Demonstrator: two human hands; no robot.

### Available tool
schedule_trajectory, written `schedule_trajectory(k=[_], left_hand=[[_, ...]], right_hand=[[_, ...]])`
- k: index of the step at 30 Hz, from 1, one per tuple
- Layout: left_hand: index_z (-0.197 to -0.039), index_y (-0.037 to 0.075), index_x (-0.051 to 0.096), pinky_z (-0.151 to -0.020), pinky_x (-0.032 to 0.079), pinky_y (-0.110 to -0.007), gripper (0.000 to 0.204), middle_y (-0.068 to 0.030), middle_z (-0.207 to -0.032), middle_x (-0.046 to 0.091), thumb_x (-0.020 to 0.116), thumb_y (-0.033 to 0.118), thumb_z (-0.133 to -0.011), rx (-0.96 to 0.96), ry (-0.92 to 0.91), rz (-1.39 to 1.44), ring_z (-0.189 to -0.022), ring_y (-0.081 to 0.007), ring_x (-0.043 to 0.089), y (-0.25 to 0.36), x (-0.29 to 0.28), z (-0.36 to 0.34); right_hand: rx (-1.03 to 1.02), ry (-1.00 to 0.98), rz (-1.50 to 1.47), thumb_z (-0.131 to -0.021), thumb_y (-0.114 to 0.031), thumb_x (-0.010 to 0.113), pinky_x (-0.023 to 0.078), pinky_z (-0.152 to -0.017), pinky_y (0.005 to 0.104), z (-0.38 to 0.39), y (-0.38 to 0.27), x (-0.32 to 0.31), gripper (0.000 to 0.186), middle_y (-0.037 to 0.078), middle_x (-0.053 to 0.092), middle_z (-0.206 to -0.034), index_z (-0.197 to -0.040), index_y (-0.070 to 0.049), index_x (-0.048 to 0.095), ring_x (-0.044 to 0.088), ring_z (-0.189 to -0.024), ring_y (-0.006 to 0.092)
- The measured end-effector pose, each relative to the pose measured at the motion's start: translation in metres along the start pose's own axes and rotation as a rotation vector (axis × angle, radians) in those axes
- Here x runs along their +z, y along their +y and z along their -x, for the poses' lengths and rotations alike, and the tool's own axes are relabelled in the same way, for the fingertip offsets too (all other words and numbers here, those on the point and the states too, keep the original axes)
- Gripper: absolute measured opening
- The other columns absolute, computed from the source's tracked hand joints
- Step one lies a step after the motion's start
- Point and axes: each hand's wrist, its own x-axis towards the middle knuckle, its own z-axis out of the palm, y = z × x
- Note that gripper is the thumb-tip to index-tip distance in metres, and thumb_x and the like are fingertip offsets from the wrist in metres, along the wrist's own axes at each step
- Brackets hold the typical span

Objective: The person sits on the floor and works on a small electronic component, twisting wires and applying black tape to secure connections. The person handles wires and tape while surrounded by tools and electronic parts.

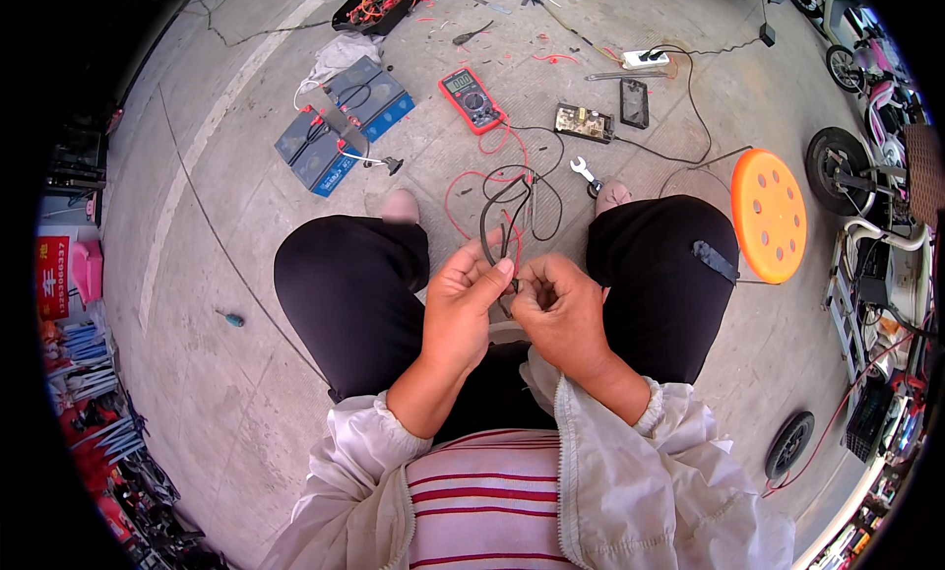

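Between my knees, my left hand [461, 299] pinches a dark cable [485, 223] that loops up in front of the fingers. Close beside it, my right hand [561, 309] has its thumb and fingers pressed together at the cable's lower end; the exact tip is hidden by the fingers. Thin red and black test leads [459, 184] curl on the floor just beyond. They run to a red multimeter [473, 101] lying face up with its display lit. An opened charger with a bare circuit board [585, 122] lies to its right, near an empty black casing [635, 104].
Two blue-and-grey batteries [367, 99] stand wired together at the left. A wrench [585, 173] lies by my right foot. Farther off are a white power strip [645, 59] and a black tray of wires [379, 4]. An orange stool [769, 216] stands at my right, before parked wheels [840, 170].
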Motion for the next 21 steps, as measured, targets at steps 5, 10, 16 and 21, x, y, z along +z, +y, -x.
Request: schedule_trajectory(k=[5, 10, 16, 21], left_hand=[[-0.133, -0.004, 0.05, -0.072, 0.045, -0.022, 0.046, 0.001, -0.077, 0.059, 0.065, 0.01, -0.092, -0.018, -0.041, 0.01, -0.073, -0.006, 0.056, -0.002, -0.003, -0.001], [-0.134, -0.003, 0.05, -0.071, 0.045, -0.022, 0.047, 0.0026, -0.074, 0.057, 0.065, 0.01, -0.092, -0.032, -0.022, 0.008, -0.072, -0.0056, 0.055, 0.001, -0.007, -0.002], [-0.135, -0.003, 0.049, -0.072, 0.046, -0.023, 0.048, 0.0032, -0.073, 0.057, 0.066, 0.009, -0.092, 0.004, -0.035, -0.005, -0.071, -0.006, 0.056, 0.002, -0.006, -0.001], [-0.137, -0.003, 0.047, -0.073, 0.046, -0.023, 0.049, 0.0025, -0.073, 0.058, 0.065, 0.007, -0.092, 0.012, -0.038, -0.015, -0.071, -0.0063, 0.056, 0.002, -0.005, 0.0]], right_hand=[[0.537, -0.167, -0.823, -0.088, -0.005, 0.059, 0.05, -0.057, 0.0213, -0.003, 0.002, -0.007, 0.006, 0.001, 0.062, -0.079, -0.09, 0.0, 0.06, 0.056, -0.066, 0.0034], [0.131, -0.105, -0.243, -0.088, 0.0, 0.061, 0.054, -0.066, 0.0239, -0.002, -0.01, -0.008, 0.01, 0.005, 0.066, -0.086, -0.097, 0.002, 0.063, 0.064, -0.076, 0.0082], [-0.219, -0.029, 0.098, -0.082, 0.005, 0.065, 0.056, -0.071, 0.0274, -0.001, -0.018, -0.012, 0.015, 0.008, 0.069, -0.088, -0.097, 0.001, 0.064, 0.068, -0.082, 0.0131], [-0.415, 0.025, 0.308, -0.077, 0.001, 0.07, 0.053, -0.06, 0.0332, -0.002, -0.018, -0.012, 0.019, 0.011, 0.064, -0.08, -0.095, -0.004, 0.063, 0.065, -0.068, 0.0258]])
